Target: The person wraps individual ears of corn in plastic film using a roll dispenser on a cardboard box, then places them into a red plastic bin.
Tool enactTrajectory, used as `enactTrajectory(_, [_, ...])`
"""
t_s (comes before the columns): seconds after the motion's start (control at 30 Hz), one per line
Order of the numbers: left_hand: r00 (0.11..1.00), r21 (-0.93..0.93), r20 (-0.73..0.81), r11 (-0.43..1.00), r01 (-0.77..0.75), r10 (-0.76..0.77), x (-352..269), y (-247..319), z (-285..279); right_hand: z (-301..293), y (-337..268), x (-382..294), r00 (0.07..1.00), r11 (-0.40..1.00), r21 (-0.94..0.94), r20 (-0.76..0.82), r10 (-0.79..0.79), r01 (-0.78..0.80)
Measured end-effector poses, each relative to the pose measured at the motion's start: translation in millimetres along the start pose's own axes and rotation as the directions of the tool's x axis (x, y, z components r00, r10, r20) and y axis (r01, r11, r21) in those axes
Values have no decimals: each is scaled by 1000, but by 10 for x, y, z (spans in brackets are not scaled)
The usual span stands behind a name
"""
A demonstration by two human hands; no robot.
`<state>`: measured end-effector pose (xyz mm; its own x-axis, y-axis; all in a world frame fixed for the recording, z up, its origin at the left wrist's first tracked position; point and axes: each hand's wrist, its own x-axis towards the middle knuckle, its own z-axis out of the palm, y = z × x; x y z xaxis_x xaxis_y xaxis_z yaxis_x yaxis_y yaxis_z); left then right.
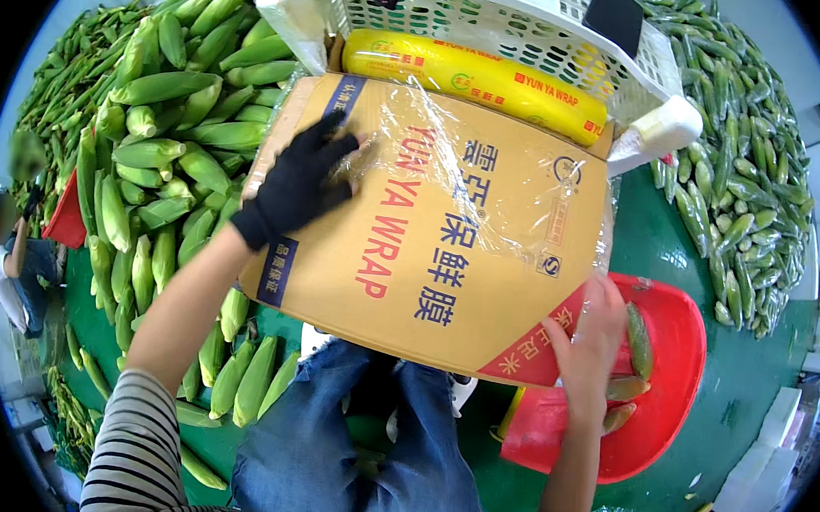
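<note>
A flattened cardboard panel (411, 242) with printed writing lies before me, partly under clear plastic film. My left hand (302, 179), in a black fingerless glove, rests on its left part with the fingers spread. My bare right hand (588, 330) is at the panel's lower right corner, thumb on top and fingers along the edge; it is slightly blurred, and whether it grips the film or the board is unclear. Beyond the panel lies a yellow roll of wrap (473, 80), against a white perforated plastic basket (481, 21).
Unwrapped corn cobs in green husks (179, 115) are heaped at left. Film-wrapped cobs (746, 171) are piled at right. A red plastic scoop (675, 413) holding several cobs stands on the green floor. A dark flat object (613, 18) rests on the basket. Another person (19, 260) is at far left.
</note>
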<state>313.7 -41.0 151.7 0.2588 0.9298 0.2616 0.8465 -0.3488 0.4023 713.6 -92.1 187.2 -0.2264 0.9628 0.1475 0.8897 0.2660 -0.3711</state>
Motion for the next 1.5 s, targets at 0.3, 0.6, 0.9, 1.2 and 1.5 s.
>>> enactTrajectory(0.3, [977, -583, -156, 812, 31, -149, 197, -98, -832, -14, -13, 482, 968, 824, 516, 201, 148, -233])
enactTrajectory(0.6, [981, -20, 145, 991, -129, 131, -2403, 141, -405, -16, -172, -725, 841, 868, 362, 530, 108, -339])
enactTrajectory(0.9, [669, 541, 396, 748, 384, -629, -3789, -1386, -730, -129, -404, -515, 833, 922, 262, 544, 102, -285])
enactTrajectory(1.2, [956, -240, 87, 925, 295, -282, -1746, 415, -1151, -99, -354, -627, 858, 906, 277, 490, 155, -321])
enactTrajectory(1.5, [878, 165, 280, 881, -442, 388, -26, 1576, -231, -307, -731, -635, 940, 783, 566, 334, 67, -256])
